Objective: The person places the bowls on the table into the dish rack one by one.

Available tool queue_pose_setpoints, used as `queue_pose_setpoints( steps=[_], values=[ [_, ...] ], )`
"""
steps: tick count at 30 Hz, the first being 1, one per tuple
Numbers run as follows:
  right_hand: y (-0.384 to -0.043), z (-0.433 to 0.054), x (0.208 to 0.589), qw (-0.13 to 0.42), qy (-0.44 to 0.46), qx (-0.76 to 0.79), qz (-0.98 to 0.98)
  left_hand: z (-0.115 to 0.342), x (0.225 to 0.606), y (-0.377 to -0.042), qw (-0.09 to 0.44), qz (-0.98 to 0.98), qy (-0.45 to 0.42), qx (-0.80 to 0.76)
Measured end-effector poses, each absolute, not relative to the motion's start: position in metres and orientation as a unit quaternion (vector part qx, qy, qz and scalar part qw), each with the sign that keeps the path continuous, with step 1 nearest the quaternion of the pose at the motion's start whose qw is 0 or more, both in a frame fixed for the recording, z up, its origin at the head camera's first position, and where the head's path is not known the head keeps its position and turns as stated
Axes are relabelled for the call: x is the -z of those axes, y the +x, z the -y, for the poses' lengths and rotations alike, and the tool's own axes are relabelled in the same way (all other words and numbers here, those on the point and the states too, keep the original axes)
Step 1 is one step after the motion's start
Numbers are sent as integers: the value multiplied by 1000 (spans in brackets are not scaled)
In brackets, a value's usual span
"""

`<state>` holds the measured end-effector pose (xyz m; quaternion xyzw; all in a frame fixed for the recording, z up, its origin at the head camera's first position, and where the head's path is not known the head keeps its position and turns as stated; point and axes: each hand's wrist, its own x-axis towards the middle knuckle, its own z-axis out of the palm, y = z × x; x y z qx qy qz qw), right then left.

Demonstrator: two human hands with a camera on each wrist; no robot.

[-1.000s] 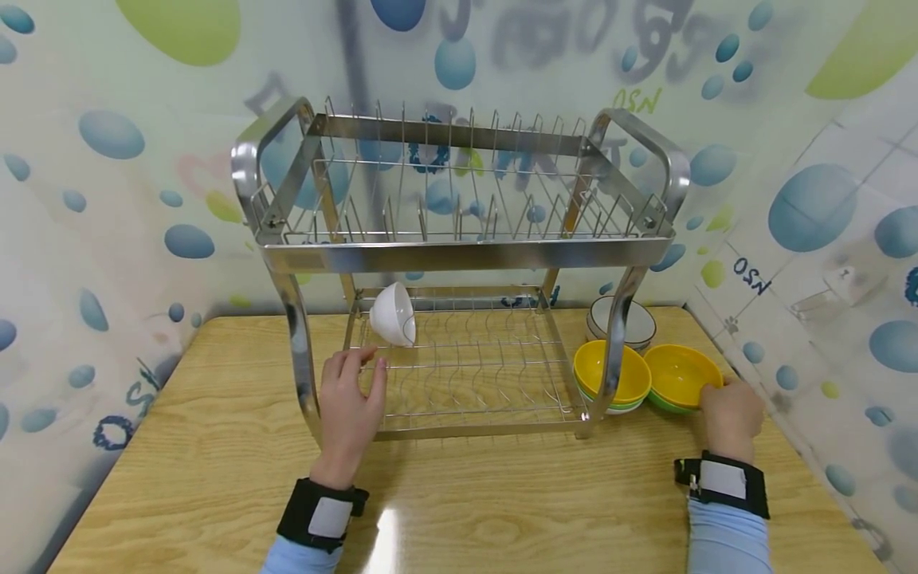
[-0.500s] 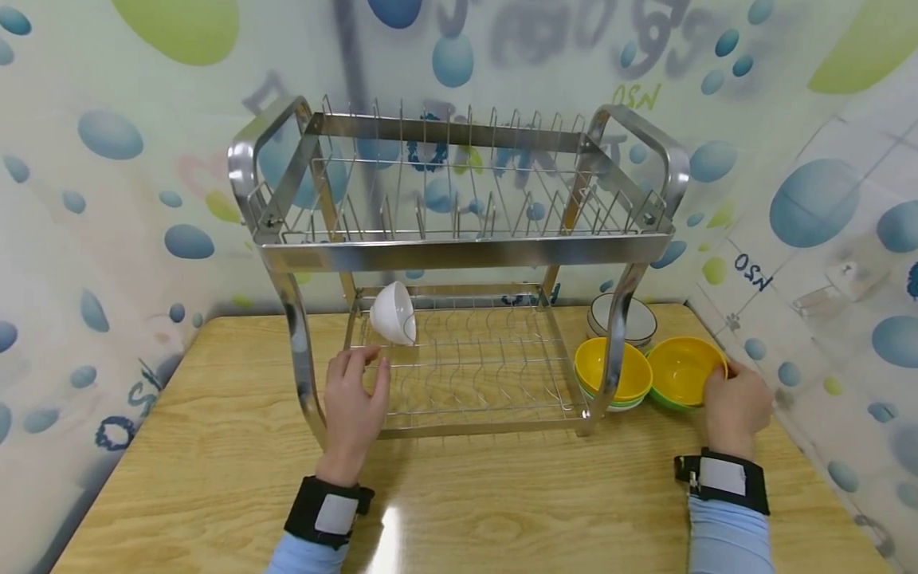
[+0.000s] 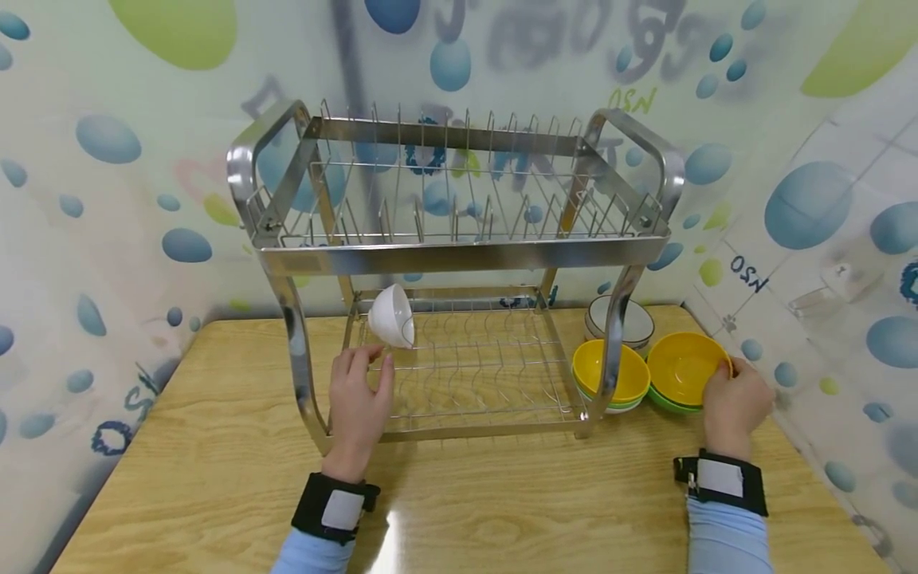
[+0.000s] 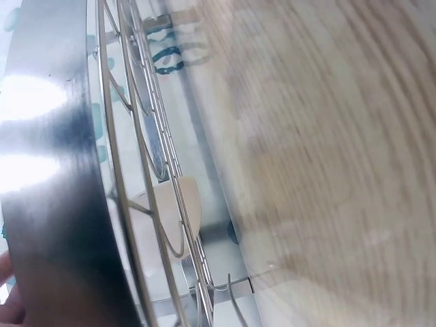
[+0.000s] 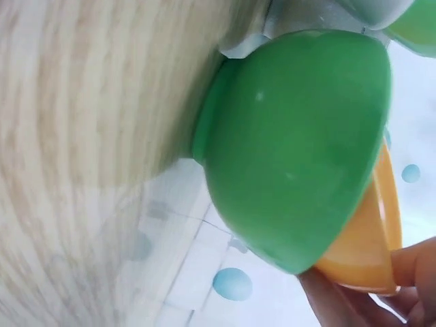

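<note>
My right hand (image 3: 737, 408) pinches the rim of a yellow bowl (image 3: 681, 368), thumb inside and fingers outside. In the right wrist view, this yellow bowl (image 5: 357, 252) sits tilted inside a green bowl (image 5: 293, 143), its near side raised above the green rim. My left hand (image 3: 358, 410) is at the front left of the dish rack's lower tier, fingers loosely bent and thumb apart, holding nothing. Just beyond its fingertips a white bowl (image 3: 390, 316) stands on its side between the rack's wires. In the left wrist view the steel frame (image 4: 58, 177) hides most of that hand.
The two-tier steel dish rack (image 3: 459, 257) takes up the middle of the wooden table (image 3: 502, 502). A second yellow bowl (image 3: 610, 371) is stacked beside its right leg, with white bowls with dark rims (image 3: 631, 323) behind. Patterned walls (image 3: 810, 207) close in the back and right.
My right hand has raised and tilted the yellow bowl slightly out of the green one. The left hand has shifted a little to the right along the rack.
</note>
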<state>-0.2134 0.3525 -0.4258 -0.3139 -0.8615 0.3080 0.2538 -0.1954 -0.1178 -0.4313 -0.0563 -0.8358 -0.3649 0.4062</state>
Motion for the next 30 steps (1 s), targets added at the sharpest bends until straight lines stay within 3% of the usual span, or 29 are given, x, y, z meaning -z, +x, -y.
queue_pose_setpoints(
  steps=[10, 30],
  values=[
    [-203, -352, 409, 249, -301, -308, 868, 108, 426, -196, 385, 848, -33, 364],
    [-163, -321, 344, 81, -260, -302, 914, 87, 422, -198, 319, 856, 7, 407]
  ],
)
